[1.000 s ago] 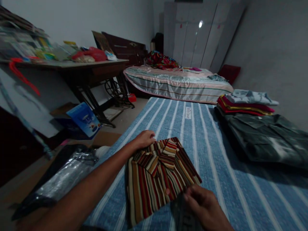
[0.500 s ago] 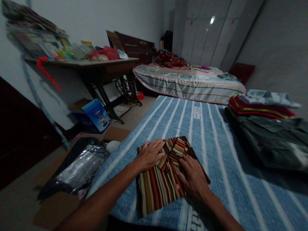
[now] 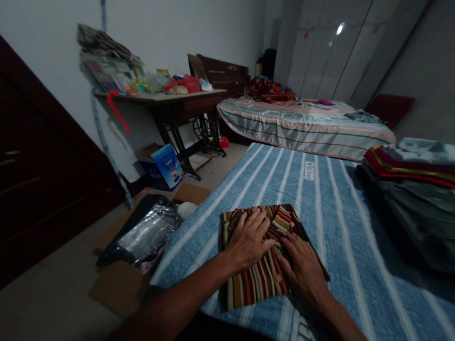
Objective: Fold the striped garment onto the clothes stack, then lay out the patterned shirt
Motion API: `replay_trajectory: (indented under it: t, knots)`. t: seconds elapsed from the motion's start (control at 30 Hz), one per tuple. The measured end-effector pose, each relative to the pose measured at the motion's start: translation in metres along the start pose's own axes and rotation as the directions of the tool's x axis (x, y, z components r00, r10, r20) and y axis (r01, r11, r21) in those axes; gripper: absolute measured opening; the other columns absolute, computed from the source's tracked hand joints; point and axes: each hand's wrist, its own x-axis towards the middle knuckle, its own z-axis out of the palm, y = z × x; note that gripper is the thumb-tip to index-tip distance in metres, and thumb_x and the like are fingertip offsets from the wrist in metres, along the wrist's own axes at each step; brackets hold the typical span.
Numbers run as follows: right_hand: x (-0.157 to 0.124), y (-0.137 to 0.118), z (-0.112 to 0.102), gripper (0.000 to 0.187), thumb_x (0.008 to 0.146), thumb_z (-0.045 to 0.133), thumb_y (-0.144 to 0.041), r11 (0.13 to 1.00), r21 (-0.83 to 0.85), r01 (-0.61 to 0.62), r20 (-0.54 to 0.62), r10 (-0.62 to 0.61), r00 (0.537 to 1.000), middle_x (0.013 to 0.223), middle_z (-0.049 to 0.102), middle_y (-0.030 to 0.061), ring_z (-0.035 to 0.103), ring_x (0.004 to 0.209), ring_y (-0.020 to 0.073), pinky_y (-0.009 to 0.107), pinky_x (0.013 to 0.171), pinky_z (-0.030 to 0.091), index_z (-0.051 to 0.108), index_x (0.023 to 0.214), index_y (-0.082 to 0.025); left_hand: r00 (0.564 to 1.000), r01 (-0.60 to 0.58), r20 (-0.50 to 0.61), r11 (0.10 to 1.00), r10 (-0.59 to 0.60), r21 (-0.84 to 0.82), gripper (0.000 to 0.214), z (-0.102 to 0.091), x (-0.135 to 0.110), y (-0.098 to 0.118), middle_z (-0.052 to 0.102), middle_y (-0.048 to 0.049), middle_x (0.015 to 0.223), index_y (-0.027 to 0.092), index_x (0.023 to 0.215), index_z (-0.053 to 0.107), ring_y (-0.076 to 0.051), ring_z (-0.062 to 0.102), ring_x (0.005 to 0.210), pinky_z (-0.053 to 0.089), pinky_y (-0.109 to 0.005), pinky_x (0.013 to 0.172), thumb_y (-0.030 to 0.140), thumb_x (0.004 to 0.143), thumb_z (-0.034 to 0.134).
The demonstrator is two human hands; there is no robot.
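Observation:
A folded striped shirt [image 3: 249, 287] in red, brown, cream and black lies on the blue striped bedspread [image 3: 273, 181], its collar [image 3: 280, 222] at the far edge and a button showing low on its front. My left hand [image 3: 250, 240] rests flat on the shirt's upper left part, fingers stretched out. Over the right side lies my right hand [image 3: 304, 261], its fingers also extended and close to the collar. Both palms press on the cloth without grasping it.
At right a stack of folded clothes [image 3: 415, 184] sits on the bed. A second bed [image 3: 305, 118] stands behind. On the left are a sewing machine table [image 3: 170, 97], a blue box [image 3: 163, 166] and an open carton [image 3: 117, 286] with a plastic-wrapped bundle [image 3: 145, 234].
The view has swung left, so everything sits further right. My left hand has slid a little inward and nearer over the shirt; my right hand stays about where it was on it.

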Motion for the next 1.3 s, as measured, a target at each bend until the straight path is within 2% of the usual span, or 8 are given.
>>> replay_trajectory:
  t: [0.13,0.3,0.43,0.53,0.63,0.9,1.17,1.3]
  knots:
    - [-0.001,0.001,0.002,0.038,0.09,0.043,-0.031,1.0,-0.01,0.01,-0.013,-0.01,1.0,0.128,0.056,0.0167,0.048,0.123,0.0308,0.051,0.1,0.04,0.058,0.12,-0.013,0.999,0.051,0.013,0.998,-0.051,-0.033,0.042,0.007,-0.008,-0.011,0.05,-0.0103,0.138,0.025,0.117,0.062,-0.026,0.03,0.138,-0.003,-0.041,0.115,0.031,0.076,0.067]
    - [-0.003,0.001,0.005,0.038,0.09,0.043,-0.031,0.999,-0.045,0.022,-0.029,-0.024,0.999,0.128,0.057,0.0166,0.049,0.122,0.0311,0.051,0.099,0.04,0.059,0.119,-0.012,0.999,0.034,0.003,0.999,-0.034,-0.035,0.043,0.007,-0.009,-0.015,0.052,-0.0108,0.136,0.025,0.118,0.061,-0.027,0.031,0.137,-0.001,-0.042,0.116,0.031,0.076,0.068]
    - [-0.004,0.002,0.007,0.038,0.09,0.043,-0.03,0.998,-0.066,0.02,-0.036,-0.022,0.999,0.128,0.058,0.0143,0.05,0.122,0.0298,0.049,0.099,0.041,0.059,0.12,-0.014,0.999,-0.016,0.038,0.983,0.009,0.185,0.048,0.008,-0.009,-0.015,0.049,-0.0114,0.139,0.023,0.129,0.053,-0.027,0.032,0.137,0.005,-0.046,0.116,0.033,0.082,0.061]
    - [-0.003,0.003,0.009,0.037,0.09,0.044,-0.031,0.997,-0.065,0.031,-0.052,-0.035,0.998,0.127,0.059,0.0134,0.051,0.121,0.0297,0.049,0.098,0.042,0.06,0.119,-0.015,0.989,-0.045,0.149,0.897,-0.023,0.44,0.056,0.008,-0.007,-0.016,0.043,-0.0121,0.144,0.017,0.136,0.043,-0.026,0.028,0.138,0.012,-0.051,0.115,0.033,0.084,0.057]
    - [-0.002,0.003,0.011,0.037,0.09,0.045,-0.032,0.998,-0.063,0.032,-0.079,-0.037,0.996,0.127,0.059,0.0134,0.051,0.12,0.03,0.049,0.097,0.043,0.06,0.119,-0.015,0.979,-0.077,0.198,0.817,-0.047,0.571,0.056,0.007,-0.006,-0.015,0.041,-0.0109,0.145,0.016,0.137,0.04,-0.025,0.028,0.138,0.017,-0.052,0.115,0.035,0.086,0.054]
    - [-0.003,0.002,0.011,0.037,0.088,0.046,-0.03,0.998,-0.057,0.034,-0.094,-0.039,0.995,0.126,0.059,0.0133,0.052,0.119,0.0302,0.049,0.097,0.043,0.06,0.119,-0.015,0.981,-0.088,0.19,0.781,-0.041,0.619,0.051,0.004,-0.008,-0.008,0.044,-0.0122,0.143,0.014,0.133,0.044,-0.026,0.032,0.136,0.025,-0.053,0.113,0.032,0.087,0.054]
    - [-0.001,0.0,0.01,0.036,0.088,0.047,-0.029,0.998,-0.06,0.023,-0.11,-0.03,0.993,0.127,0.059,0.0125,0.051,0.121,0.0298,0.049,0.098,0.042,0.06,0.12,-0.016,0.983,-0.091,0.178,0.729,-0.043,0.679,0.053,0.006,-0.006,-0.014,0.041,-0.0127,0.145,0.013,0.135,0.043,-0.027,0.032,0.137,0.026,-0.054,0.112,0.035,0.088,0.052]
    - [0.001,-0.001,0.007,0.035,0.088,0.048,-0.029,0.999,-0.045,0.024,-0.115,-0.029,0.993,0.126,0.06,0.0124,0.051,0.12,0.0299,0.05,0.098,0.042,0.06,0.119,-0.016,0.986,-0.125,0.166,0.713,0.012,0.69,0.05,0.006,-0.004,-0.016,0.044,-0.0126,0.143,0.014,0.133,0.045,-0.027,0.034,0.135,0.028,-0.054,0.111,0.036,0.088,0.051]
